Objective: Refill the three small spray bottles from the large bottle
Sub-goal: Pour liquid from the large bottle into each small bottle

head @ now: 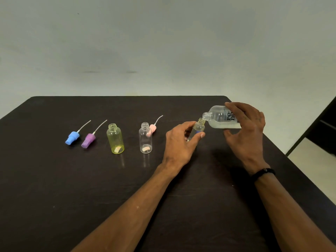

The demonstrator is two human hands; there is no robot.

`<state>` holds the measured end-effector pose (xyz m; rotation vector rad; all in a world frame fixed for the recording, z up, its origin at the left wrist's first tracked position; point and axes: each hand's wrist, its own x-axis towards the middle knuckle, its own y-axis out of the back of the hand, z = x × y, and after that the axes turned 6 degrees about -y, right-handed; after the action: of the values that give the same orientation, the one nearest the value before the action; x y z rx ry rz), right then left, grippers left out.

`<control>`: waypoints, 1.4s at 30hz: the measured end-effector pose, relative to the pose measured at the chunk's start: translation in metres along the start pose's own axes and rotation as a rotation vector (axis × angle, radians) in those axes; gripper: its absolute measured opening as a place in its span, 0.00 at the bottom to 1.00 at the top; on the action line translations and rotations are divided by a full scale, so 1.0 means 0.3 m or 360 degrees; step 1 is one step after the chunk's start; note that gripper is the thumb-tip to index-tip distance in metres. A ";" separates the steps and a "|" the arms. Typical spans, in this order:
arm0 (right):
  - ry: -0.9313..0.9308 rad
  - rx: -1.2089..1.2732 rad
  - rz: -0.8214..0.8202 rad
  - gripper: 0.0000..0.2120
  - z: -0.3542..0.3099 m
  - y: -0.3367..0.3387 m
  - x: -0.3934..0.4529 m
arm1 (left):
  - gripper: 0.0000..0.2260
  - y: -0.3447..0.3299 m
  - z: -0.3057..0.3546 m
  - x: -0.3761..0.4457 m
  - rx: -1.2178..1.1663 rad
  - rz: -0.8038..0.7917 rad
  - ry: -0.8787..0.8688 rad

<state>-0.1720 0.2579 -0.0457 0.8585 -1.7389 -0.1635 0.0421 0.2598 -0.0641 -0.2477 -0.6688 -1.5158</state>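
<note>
My right hand (245, 131) holds the large frosted bottle (221, 117) tipped on its side, mouth pointing left, liquid pooled along its lower wall. Its mouth touches the threaded neck of a small clear spray bottle (198, 127) that my left hand (179, 142) grips, tilted toward the large bottle. A yellow small bottle (115, 139) and a clear small bottle (145, 138) stand upright and uncapped to the left. Three spray caps with dip tubes lie on the table: blue (72, 137), purple (88, 140) and pink (152, 130), the pink one behind the clear bottle.
Everything sits on a dark table (91, 188) against a pale wall. The table's right edge (283, 151) runs diagonally close to my right hand, with floor and dark furniture beyond it. A black band is on my right wrist (263, 172).
</note>
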 end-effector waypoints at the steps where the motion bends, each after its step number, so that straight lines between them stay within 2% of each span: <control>1: -0.0001 -0.0001 -0.0001 0.39 -0.001 0.001 0.000 | 0.16 -0.001 0.000 0.001 0.0001 -0.0002 0.0000; 42: 0.0010 -0.0011 0.0011 0.38 0.003 0.000 0.002 | 0.17 -0.001 -0.001 0.001 0.0053 -0.0015 -0.0004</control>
<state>-0.1730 0.2573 -0.0455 0.8471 -1.7344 -0.1621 0.0419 0.2593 -0.0643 -0.2217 -0.6974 -1.5125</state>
